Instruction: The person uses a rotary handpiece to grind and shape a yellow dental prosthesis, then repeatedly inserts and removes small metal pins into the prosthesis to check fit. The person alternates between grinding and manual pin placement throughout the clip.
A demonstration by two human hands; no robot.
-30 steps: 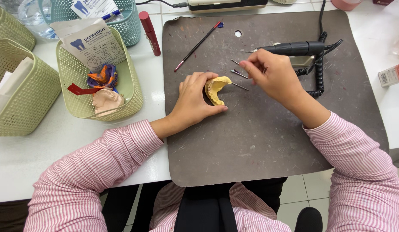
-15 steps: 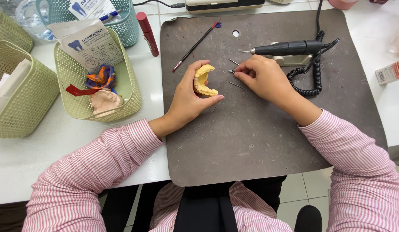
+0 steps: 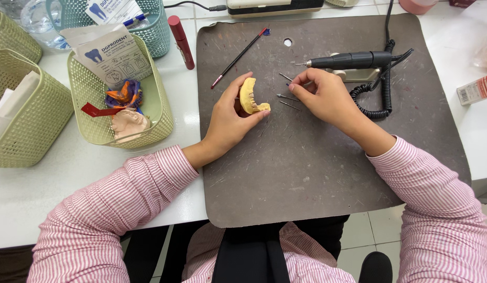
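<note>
My left hand (image 3: 228,121) holds a yellow horseshoe-shaped dental cast (image 3: 251,97) upright on edge over the dark grey work mat (image 3: 306,167). My right hand (image 3: 323,97) rests on the mat just right of it, fingertips touching thin metal burs (image 3: 288,99) that lie between the two hands. Whether a bur is pinched in the fingers is hidden. A black rotary handpiece (image 3: 353,60) lies on its stand just beyond my right hand, with a coiled black cord (image 3: 377,97) beside my wrist.
A thin red-tipped tool (image 3: 239,58) lies on the mat's far left. A green basket (image 3: 117,99) with a pink cast, paper and coloured pieces stands left of the mat. More baskets sit further left and behind. A red tube (image 3: 181,42) lies between.
My left hand has turned the cast up onto its edge and shifted it slightly left. My right hand lowered from the handpiece tip to the burs on the mat.
</note>
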